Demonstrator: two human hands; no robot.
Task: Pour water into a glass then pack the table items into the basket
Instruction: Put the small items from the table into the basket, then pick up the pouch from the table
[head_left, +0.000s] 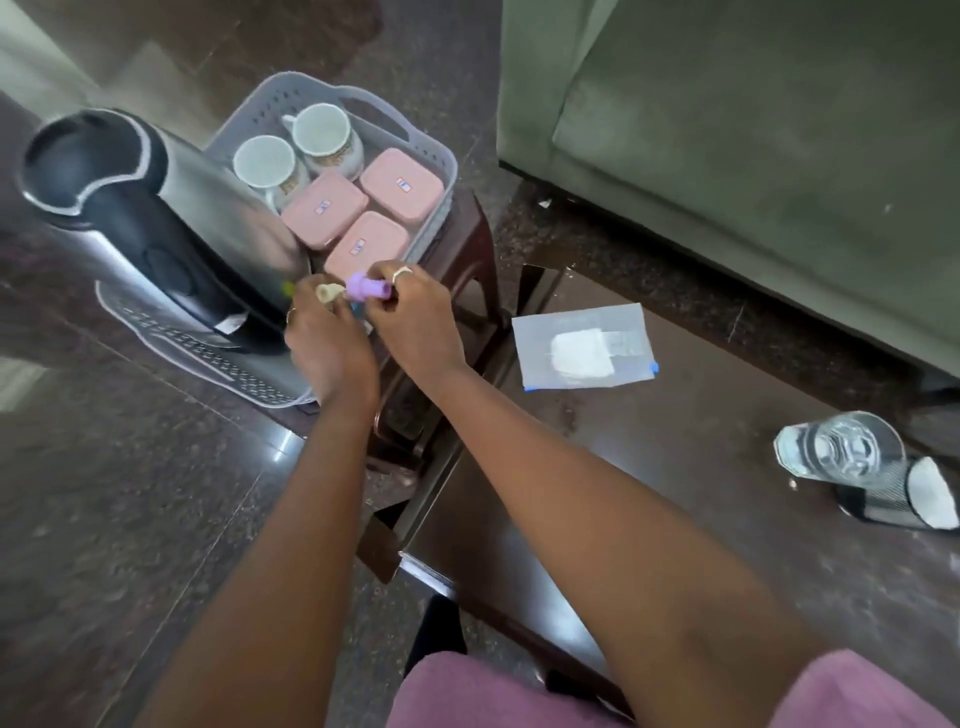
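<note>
A grey perforated basket (426, 150) stands on a dark brown stool (475, 244). It holds two white cups (265, 163), three pink lidded boxes (400, 184) and a steel kettle with a black handle (156, 223) at its left side. Both my hands are over the basket's near edge. My right hand (415, 319) pinches a small purple item (363, 287). My left hand (327, 345) grips a small beige item (327, 293) right beside it. A clear glass of water (841, 447) stands on the dark table (675, 467) at the far right.
A clear zip bag with something white inside (584, 345) lies on the table near the stool. A black-and-white striped object (904, 501) lies against the glass. A green sofa (753, 130) fills the upper right. The floor is dark polished stone (130, 493).
</note>
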